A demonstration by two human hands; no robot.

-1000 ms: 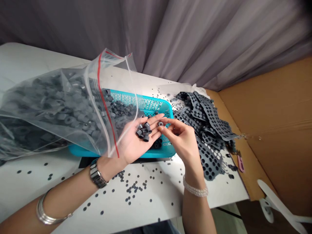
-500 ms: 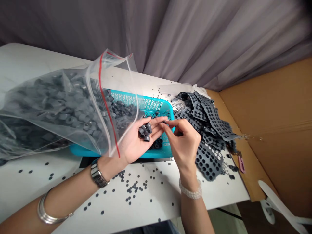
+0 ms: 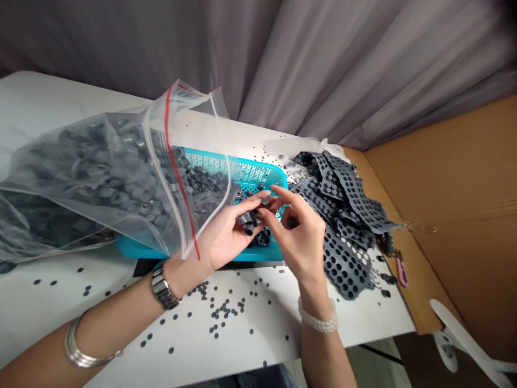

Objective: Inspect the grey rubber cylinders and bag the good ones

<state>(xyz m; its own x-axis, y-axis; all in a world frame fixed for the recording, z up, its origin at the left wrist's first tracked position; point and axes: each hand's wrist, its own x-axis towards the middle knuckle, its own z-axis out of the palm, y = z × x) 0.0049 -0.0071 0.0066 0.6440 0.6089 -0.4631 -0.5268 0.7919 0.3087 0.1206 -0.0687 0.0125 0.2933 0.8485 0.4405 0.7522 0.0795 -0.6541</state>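
My left hand [image 3: 226,237] is turned palm up over the blue basket, its fingers curled around several small grey rubber caps [image 3: 248,221]. One more cap [image 3: 264,201] lies by the left thumb tip, where both hands meet. My right hand [image 3: 301,231] touches the left fingers, thumb bent in and index finger raised. A dark piece [image 3: 291,221], seemingly another cap, shows inside its curled fingers. Over the left wrist and basket lies the mouth of a clear zip bag [image 3: 100,183] full of such caps. Beneath is the blue basket [image 3: 278,175], with caps inside.
Perforated grey rubber sheets [image 3: 347,264] are heaped right of the basket. Small dark discs [image 3: 222,311] are scattered over the white table [image 3: 194,355]. Pink-handled snips [image 3: 401,269] lie near a cardboard panel [image 3: 456,188] on the right. A grey curtain [image 3: 283,64] hangs behind.
My left fingers have curled up from a flat palm around the caps. My right hand has moved slightly left, and its index finger has lifted away from the thumb.
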